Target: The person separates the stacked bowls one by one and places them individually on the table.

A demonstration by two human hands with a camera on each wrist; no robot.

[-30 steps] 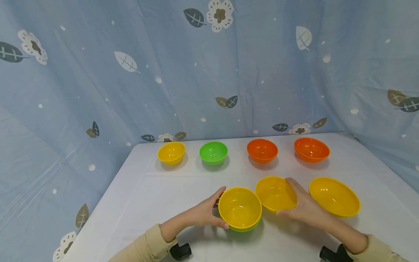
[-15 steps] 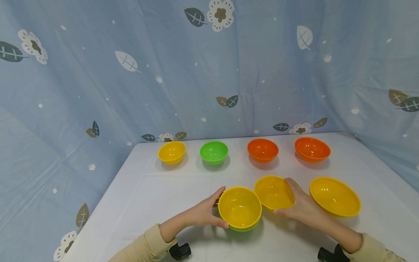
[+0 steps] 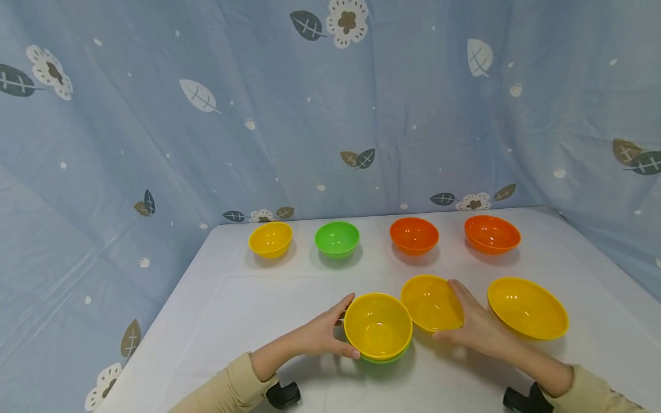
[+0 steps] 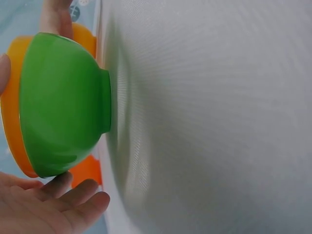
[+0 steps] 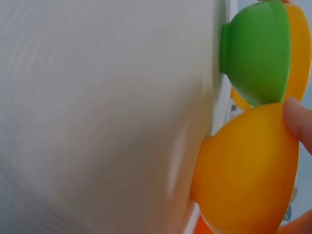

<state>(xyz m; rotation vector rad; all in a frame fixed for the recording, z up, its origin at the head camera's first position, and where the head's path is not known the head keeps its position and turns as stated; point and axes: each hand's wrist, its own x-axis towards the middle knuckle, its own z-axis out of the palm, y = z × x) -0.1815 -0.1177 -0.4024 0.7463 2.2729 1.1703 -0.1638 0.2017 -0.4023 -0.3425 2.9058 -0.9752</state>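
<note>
While both hands rest low in the head view, the scene reads as follows.

Left hand: the left hand [image 3: 322, 335] sits at lower centre, fingers and thumb curled around the left side of the stacked yellow bowl [image 3: 378, 327], grasping it.

Stack: the stacked yellow bowl sits nested in a green bowl [image 3: 384, 359], whose rim shows just under it; in the left wrist view the green bowl [image 4: 63, 105] stands with its foot on the table.

Right hand: the right hand [image 3: 477, 327] lies right of centre, fingers wrapped along the right side and thumb under the near edge of the tilted yellow bowl [image 3: 431, 303], gripping it.

Tilted yellow bowl: it leans toward the left, just beside the stack; the right wrist view shows its base [image 5: 243, 175] near the table, and whether it touches cannot be told.

Large yellow bowl: 1 large yellow bowl [image 3: 528, 308] stands at right, near the right hand.

Back row: 4 bowls stand across the middle of the frame, from left a small yellow bowl [image 3: 271, 239], a far green bowl [image 3: 337, 238], an orange bowl [image 3: 414, 235] and a wider orange bowl [image 3: 492, 234], well apart from the hands.

Surface: a white table [image 3: 242, 298] bears everything.

Backdrop: a blue curtain [image 3: 155, 132] with leaf and flower prints fills the upper frame.
</note>
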